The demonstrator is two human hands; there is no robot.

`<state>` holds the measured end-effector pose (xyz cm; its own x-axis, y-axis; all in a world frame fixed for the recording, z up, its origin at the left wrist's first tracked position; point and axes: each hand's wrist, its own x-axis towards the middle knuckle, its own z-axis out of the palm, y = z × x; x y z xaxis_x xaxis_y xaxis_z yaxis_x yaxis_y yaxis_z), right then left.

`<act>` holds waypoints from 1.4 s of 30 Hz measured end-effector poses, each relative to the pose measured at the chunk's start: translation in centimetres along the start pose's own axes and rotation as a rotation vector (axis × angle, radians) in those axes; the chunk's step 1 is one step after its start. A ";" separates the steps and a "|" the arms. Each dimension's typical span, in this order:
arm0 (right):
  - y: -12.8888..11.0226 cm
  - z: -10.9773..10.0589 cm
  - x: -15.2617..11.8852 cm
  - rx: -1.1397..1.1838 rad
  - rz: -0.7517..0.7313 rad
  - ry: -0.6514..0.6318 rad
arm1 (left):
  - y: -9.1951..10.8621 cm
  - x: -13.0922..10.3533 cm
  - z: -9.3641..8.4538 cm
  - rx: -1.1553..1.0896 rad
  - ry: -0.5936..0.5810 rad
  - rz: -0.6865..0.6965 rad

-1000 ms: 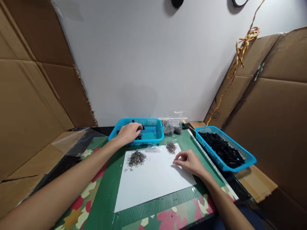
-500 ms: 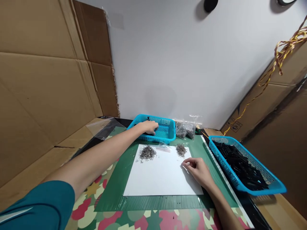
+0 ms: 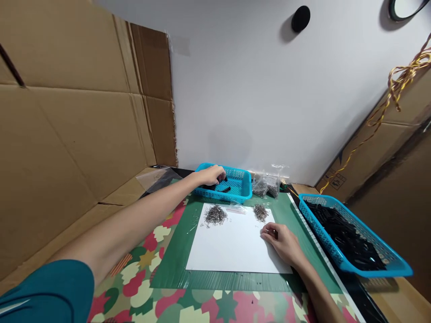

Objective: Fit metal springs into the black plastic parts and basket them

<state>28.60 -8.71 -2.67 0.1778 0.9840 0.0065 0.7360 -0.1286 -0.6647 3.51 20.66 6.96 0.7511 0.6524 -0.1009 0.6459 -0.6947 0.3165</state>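
Observation:
My left hand (image 3: 213, 175) reaches into the far blue basket (image 3: 247, 188), fingers bent over a few black pieces (image 3: 226, 189); what its fingertips hold is too small to make out. Over the right side of the white sheet (image 3: 232, 251) is my right hand (image 3: 281, 240), thumb and fingers pinched together, with nothing clearly visible between them. Two piles of small metal parts lie on the sheet, a larger one (image 3: 216, 215) at the left and a smaller one (image 3: 260, 212) near my right hand.
Another blue basket (image 3: 373, 235), full of black pieces (image 3: 350, 235), stands at the right. Clear bags of small parts (image 3: 266, 185) sit by the wall. A small plastic bag (image 3: 236, 208) lies on the sheet's far edge. Cardboard (image 3: 81, 134) rises at the left; yellow wires (image 3: 407, 74) hang at the right.
The view has shifted, so the scene sits slightly further right. My left hand remains at the far basket, where a black piece now shows below the fingers. My right hand stays pinched over the sheet.

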 end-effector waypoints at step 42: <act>0.5 -2.3 4.7 0.189 -0.185 -0.228 | 10.2 -13.7 13.1 -1.299 0.052 -0.084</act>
<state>31.31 -4.42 -1.19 -0.1138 0.9934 -0.0133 0.6041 0.0586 -0.7947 1.56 0.67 -0.78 0.6901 0.7105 -0.1376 0.0652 0.1284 0.9896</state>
